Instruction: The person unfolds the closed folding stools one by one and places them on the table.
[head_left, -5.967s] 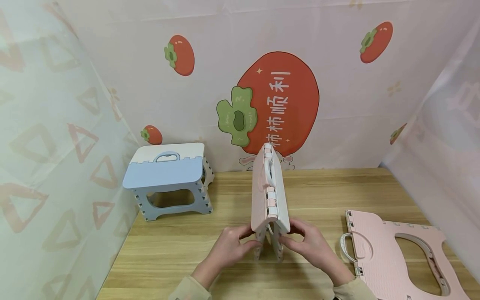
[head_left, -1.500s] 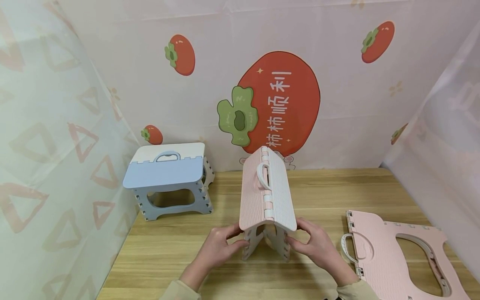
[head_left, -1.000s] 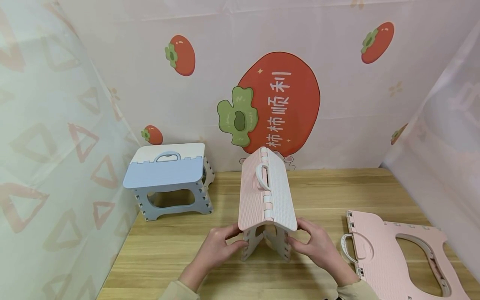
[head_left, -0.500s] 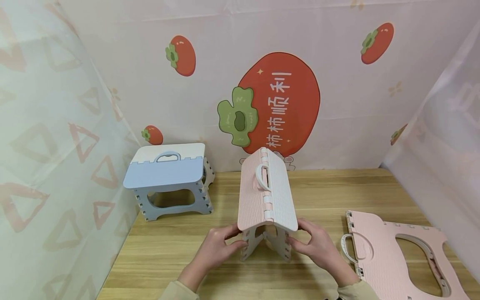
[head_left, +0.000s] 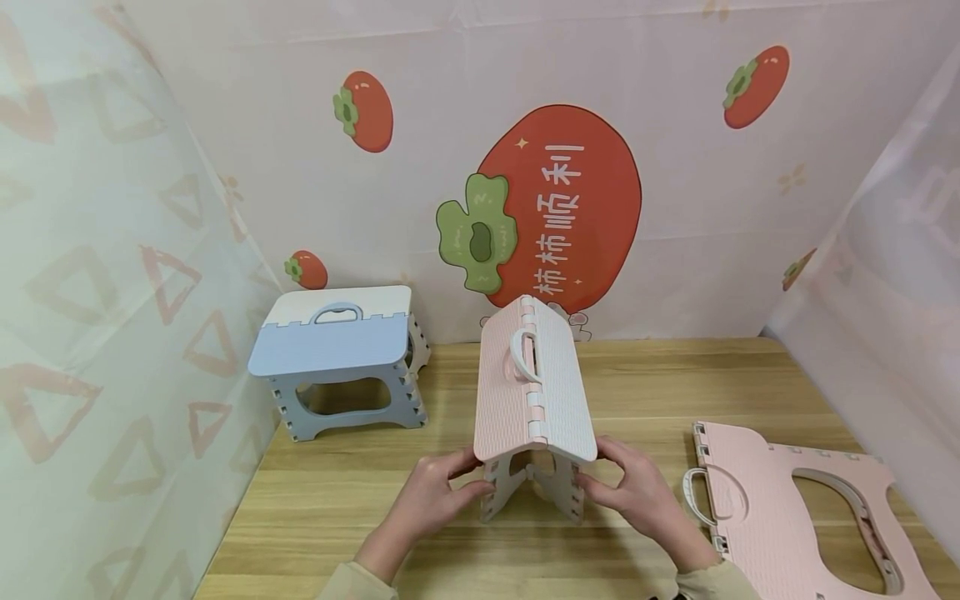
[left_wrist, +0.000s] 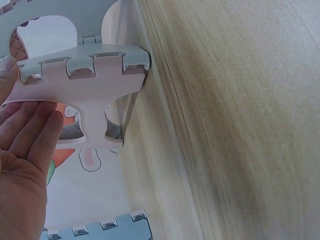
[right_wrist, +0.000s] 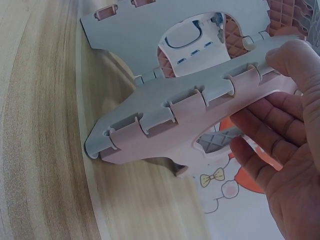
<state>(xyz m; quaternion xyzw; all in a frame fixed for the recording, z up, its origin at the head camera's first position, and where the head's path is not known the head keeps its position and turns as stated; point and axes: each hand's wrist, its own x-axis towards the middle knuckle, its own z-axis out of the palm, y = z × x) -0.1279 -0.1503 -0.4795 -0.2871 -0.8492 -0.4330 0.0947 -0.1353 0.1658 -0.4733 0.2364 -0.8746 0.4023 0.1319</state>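
Note:
A pink and white folding stool (head_left: 502, 408) stands half unfolded on the wooden table, its two top halves sloping down like a roof from the hinged ridge. A white carry handle (head_left: 519, 354) rises at that ridge. My left hand (head_left: 438, 493) pinches the near edge of the leg on the pink side. On the white side, my right hand (head_left: 633, 496) holds the other leg the same way. In the left wrist view the thumb lies on the interlocking leg hinge (left_wrist: 82, 65), fingers beneath it. The right wrist view has the fingers under the pink leg panel (right_wrist: 185, 120).
Back left, a blue and white folding stool (head_left: 330, 346) stands fully unfolded. A pink folding stool (head_left: 765, 517) lies folded flat at the right, near my right forearm. A printed cloth backdrop (head_left: 675, 292) rises behind the table (head_left: 637, 375).
Since six seconds ago the pink and white stool's halves and legs have spread apart, my hands moving outward with them. Over the last second the spread has barely grown.

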